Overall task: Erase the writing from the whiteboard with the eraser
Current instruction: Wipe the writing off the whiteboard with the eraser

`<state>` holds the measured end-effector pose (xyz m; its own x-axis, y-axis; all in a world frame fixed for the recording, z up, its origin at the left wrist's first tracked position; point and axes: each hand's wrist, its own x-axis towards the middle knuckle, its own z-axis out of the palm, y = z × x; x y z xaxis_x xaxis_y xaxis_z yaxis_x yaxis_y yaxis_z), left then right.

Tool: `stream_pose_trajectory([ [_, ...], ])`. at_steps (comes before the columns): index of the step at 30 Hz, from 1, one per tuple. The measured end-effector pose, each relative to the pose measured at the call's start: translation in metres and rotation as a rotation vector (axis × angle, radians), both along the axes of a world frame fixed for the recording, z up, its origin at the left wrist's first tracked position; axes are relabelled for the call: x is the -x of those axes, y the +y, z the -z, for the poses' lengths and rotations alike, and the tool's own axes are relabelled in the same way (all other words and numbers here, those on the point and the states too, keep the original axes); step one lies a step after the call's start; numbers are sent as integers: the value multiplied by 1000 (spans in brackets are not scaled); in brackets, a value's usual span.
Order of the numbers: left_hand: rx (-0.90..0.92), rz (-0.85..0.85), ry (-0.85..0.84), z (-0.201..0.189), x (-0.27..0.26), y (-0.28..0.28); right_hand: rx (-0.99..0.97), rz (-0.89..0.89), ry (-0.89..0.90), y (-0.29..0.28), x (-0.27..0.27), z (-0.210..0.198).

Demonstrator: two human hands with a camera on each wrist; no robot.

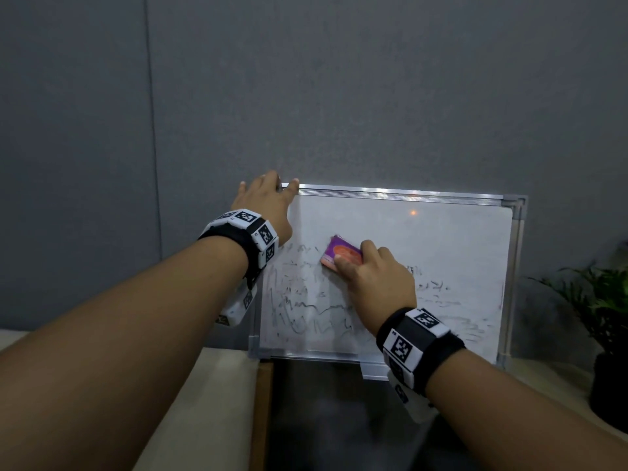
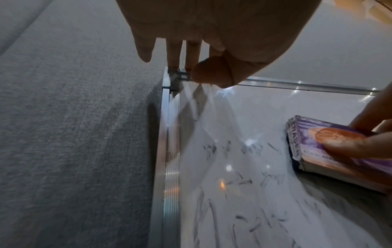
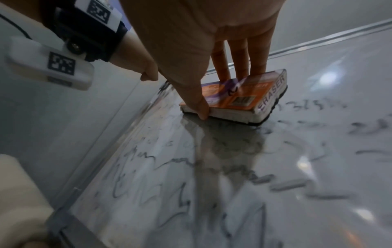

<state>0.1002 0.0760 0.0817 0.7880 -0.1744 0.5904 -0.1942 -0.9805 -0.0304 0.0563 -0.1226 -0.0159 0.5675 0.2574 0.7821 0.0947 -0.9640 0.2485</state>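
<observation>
Hands: right hand grips eraser, pressed flat on whiteboard; left hand pinches its top-left corner.
Writing: smeared, below right hand.
Risk: board only leans on wall; hard push could slide it off bench.

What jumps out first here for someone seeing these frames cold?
Probably the purple-and-orange eraser, the one bright thing, pressed flat on the middle of the whiteboard by the right hand. Next, the grey smeared writing across the board's lower half, while the upper half looks mostly clean. Then the left hand gripping the board's top-left corner, apparently steadying it.
</observation>
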Motion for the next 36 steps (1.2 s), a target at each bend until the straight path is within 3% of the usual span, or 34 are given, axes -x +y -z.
stream_pose_trajectory([
  [6,7,6,-5,1,-1,0,-64,14,-35,3,-5,-18],
  [13,-13,5,-3,1,-3,2,-44,-2,17,12,-3,2],
  [20,-19,4,-7,1,-3,1,-103,20,-29,16,-7,-18],
  [26,-20,5,-8,1,-2,3,-35,-3,19,23,-3,2],
  [31,-9,11,-11,2,-2,1,-72,37,-26,7,-2,-13],
  [36,-11,7,-9,2,-2,1,-74,0,-11,30,-8,-17],
])
